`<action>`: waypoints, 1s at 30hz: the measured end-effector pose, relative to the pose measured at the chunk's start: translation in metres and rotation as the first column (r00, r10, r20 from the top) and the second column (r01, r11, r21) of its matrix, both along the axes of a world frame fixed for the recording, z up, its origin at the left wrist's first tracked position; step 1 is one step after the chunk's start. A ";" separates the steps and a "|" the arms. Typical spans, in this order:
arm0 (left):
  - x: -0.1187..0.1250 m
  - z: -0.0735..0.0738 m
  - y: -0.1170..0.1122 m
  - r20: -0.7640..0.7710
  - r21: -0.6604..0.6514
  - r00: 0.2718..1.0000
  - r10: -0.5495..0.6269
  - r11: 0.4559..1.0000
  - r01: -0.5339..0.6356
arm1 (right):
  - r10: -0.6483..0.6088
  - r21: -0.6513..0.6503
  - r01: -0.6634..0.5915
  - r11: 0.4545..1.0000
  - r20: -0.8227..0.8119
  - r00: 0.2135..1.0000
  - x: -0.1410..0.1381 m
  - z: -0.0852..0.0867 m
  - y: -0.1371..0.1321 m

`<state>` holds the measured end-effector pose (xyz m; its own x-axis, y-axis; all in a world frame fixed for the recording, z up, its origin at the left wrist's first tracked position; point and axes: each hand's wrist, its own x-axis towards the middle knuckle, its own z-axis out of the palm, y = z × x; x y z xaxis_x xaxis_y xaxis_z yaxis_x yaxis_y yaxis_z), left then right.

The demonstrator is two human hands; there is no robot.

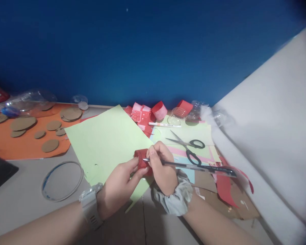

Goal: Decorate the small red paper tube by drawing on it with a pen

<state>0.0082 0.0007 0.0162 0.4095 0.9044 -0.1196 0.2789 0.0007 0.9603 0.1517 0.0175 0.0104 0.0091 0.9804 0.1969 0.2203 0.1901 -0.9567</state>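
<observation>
Between finger and thumb, my left hand (pixel 122 182) grips a small red paper ring (pixel 142 154) with dark lines on its side. My right hand (pixel 164 168) is closed around a clear-barrelled pen (pixel 186 166), whose metal tip points left, at the face of the ring. The pen's long end sticks out to the right, past my wrist. Both hands are close together over the lower right of a light green sheet (pixel 107 143). My fingers hide parts of the ring.
Black-handled scissors (pixel 193 153) lie open on paper sheets to the right, below a white marker (pixel 165 125). Red and pink paper rings (pixel 159 110) stand by the blue wall (pixel 142 51). Cardboard discs (pixel 50 145) rest on orange paper (pixel 33 152) at left, beyond a clear hoop (pixel 62 181).
</observation>
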 end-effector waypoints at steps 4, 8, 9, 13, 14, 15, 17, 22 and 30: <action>0.000 -0.001 -0.001 0.008 -0.001 1.000 0.002 1.000 -0.002 | 0.004 0.012 -0.004 1.000 -0.003 1.000 0.000 0.001 0.000; -0.001 -0.004 -0.002 0.004 0.005 1.000 0.005 1.000 -0.005 | 0.057 0.028 -0.057 0.998 -0.016 0.998 0.001 0.001 0.000; -0.001 -0.005 -0.002 -0.004 0.010 1.000 0.008 1.000 -0.008 | 0.053 0.026 -0.053 0.998 -0.018 0.998 0.001 0.001 0.000; 0.000 -0.004 -0.001 -0.023 0.011 1.000 0.010 1.000 -0.010 | 0.024 0.028 -0.023 0.999 -0.018 1.000 0.001 0.000 0.000; 0.000 -0.004 -0.001 -0.018 0.008 1.000 0.008 1.000 -0.008 | 0.031 0.031 -0.030 0.999 -0.016 0.999 0.001 0.000 0.000; 0.000 -0.003 -0.001 -0.013 0.008 1.000 0.010 1.000 -0.010 | 0.044 0.032 -0.044 0.999 -0.014 0.999 0.001 0.000 0.000; 0.000 -0.002 -0.001 -0.003 0.013 1.000 0.008 1.000 -0.008 | 0.080 0.029 -0.079 0.996 -0.010 0.997 0.002 -0.001 0.000; 0.001 0.000 0.000 -0.019 0.008 1.000 0.010 1.000 -0.010 | 0.056 0.030 -0.056 0.998 -0.015 0.998 0.003 -0.003 0.000; 0.000 -0.001 -0.001 0.003 0.006 1.000 0.010 1.000 -0.010 | 0.109 0.070 -0.109 0.992 0.015 0.994 0.003 -0.003 -0.001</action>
